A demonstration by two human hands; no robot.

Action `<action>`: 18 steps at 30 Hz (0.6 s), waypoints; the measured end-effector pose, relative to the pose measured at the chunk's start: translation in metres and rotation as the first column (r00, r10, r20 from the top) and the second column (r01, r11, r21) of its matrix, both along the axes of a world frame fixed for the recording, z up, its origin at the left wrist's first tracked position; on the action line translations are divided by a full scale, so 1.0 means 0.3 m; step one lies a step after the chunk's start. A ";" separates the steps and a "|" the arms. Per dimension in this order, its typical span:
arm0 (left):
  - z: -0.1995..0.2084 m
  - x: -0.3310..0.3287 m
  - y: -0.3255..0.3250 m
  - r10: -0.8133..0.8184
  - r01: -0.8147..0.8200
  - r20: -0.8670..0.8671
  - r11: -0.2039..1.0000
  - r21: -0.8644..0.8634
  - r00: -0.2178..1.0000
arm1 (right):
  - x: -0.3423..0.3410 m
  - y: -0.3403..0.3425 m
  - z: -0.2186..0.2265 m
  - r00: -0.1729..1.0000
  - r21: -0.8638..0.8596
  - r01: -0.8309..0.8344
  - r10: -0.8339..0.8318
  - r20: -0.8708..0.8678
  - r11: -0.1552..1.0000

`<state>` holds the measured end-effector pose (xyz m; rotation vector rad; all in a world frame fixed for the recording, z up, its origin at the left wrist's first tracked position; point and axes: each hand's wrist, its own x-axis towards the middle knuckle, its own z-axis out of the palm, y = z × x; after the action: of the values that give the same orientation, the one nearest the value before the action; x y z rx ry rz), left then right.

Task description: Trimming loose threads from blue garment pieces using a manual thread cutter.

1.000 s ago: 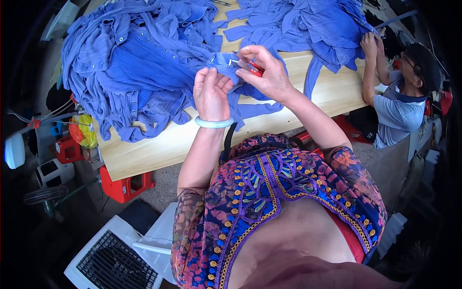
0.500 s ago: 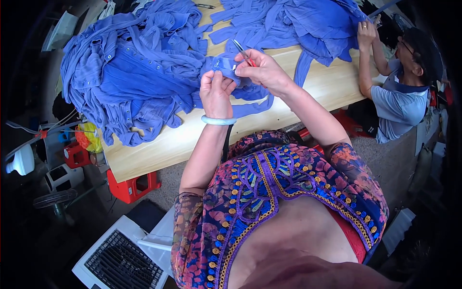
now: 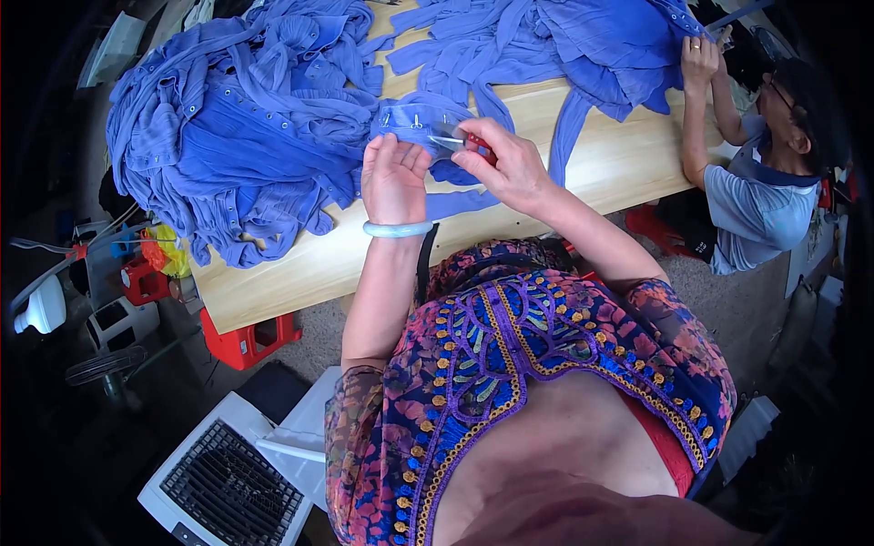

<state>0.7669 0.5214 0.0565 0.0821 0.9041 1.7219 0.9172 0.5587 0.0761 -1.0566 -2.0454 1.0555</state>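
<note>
My left hand (image 3: 394,182), with a pale bangle at its wrist, is closed on the edge of a blue ribbed garment (image 3: 414,107) just above the table. A band of the garment with several small pale marks, like thread ends, faces up over my fingers. My right hand (image 3: 514,171) grips red-handled thread snips (image 3: 480,148). Their metal blades point left and lie against the band close to my left fingertips. Whether the blades are touching a thread is too small to tell.
A big heap of blue garments (image 3: 246,136) covers the left of the wooden table (image 3: 300,289), and another pile (image 3: 592,55) lies at the far right. A co-worker (image 3: 760,173) handles cloth there. Red stools (image 3: 250,341) and a white fan-like appliance (image 3: 228,482) stand on the floor.
The snips have turned from pointing up and away to pointing left across the band. My right hand has moved slightly right and nearer. The band now lies more spread out.
</note>
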 end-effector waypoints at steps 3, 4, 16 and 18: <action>0.013 -0.004 0.004 -0.014 0.014 0.018 1.000 0.006 1.000 | -0.008 0.008 -0.002 1.000 0.082 -0.004 0.002 0.023 0.997; 0.014 -0.005 0.006 -0.014 0.014 0.019 1.000 0.004 1.000 | -0.011 0.015 0.003 0.999 0.071 0.016 -0.018 0.028 0.997; 0.037 0.001 0.014 0.017 -0.014 0.078 0.999 -0.040 0.997 | -0.037 0.037 0.004 0.998 0.205 0.007 -0.019 0.057 0.979; 0.030 0.003 0.010 -0.014 0.016 0.059 0.999 -0.036 0.998 | -0.036 0.038 0.003 0.997 0.220 0.003 -0.018 0.068 0.976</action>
<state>0.7677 0.5243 0.0656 0.0140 0.8886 1.6844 0.9065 0.5701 0.0769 -1.0007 -2.1522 0.7748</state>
